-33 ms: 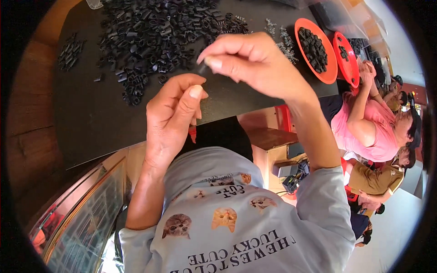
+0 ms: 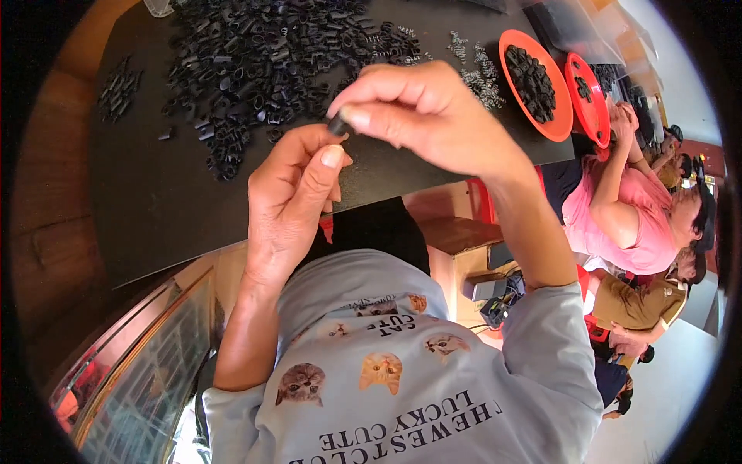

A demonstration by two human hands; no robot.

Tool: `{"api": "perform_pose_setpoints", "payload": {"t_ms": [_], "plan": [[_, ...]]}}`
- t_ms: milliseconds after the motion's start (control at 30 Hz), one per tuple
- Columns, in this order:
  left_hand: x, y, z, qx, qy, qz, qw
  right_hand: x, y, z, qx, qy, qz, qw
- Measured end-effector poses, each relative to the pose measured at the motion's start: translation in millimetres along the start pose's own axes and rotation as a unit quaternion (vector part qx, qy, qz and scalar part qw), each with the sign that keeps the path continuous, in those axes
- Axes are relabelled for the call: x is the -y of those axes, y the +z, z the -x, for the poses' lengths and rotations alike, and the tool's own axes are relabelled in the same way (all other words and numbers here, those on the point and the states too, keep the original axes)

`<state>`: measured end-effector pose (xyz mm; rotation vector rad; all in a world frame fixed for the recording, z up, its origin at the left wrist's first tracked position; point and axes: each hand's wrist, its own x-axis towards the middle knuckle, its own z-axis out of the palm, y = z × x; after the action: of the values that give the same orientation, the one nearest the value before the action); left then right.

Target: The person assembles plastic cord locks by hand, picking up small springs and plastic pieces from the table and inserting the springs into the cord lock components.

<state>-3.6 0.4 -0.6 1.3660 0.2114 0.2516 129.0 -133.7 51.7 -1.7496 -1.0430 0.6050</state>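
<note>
Between the thumb and forefinger of my right hand (image 2: 413,112) is a small black cylindrical plastic piece (image 2: 337,124). It sits right at the fingertips of my left hand (image 2: 294,182), and I cannot tell whether it touches them. My left thumb presses against the curled fingers in a pinch; whatever they hold, if anything, is hidden. Beyond both hands a large heap of black plastic pieces (image 2: 247,62) spreads over the dark table (image 2: 154,201). Small metal springs (image 2: 483,81) lie scattered to the right of my right hand.
A small group of black parts (image 2: 120,90) lies at the table's far left. On the right stand an orange-red plate (image 2: 563,116) of black pieces and a red dish (image 2: 599,127) holding a few. A person in pink (image 2: 618,224) sits beyond them, with other people further off.
My right hand's fingertips have shifted slightly left and down toward my left hand. The black piece between them now shows more clearly. My left hand stays in place.
</note>
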Motion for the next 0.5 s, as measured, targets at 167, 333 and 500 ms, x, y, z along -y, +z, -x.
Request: {"api": "perform_pose_setpoints", "payload": {"t_ms": [167,333,500], "plan": [[5,-8,1,0.061,0.009,0.001,0.998,-5,24,13,-0.072,-0.133,0.076,0.986],[2,-8,5,0.041,-0.011,0.013,0.999,-12,-5,24,-0.117,-0.107,0.156,0.975],[5,-7,5,0.038,0.015,0.019,0.999,-32,-53,36,-0.175,-0.055,0.322,0.929]]}}
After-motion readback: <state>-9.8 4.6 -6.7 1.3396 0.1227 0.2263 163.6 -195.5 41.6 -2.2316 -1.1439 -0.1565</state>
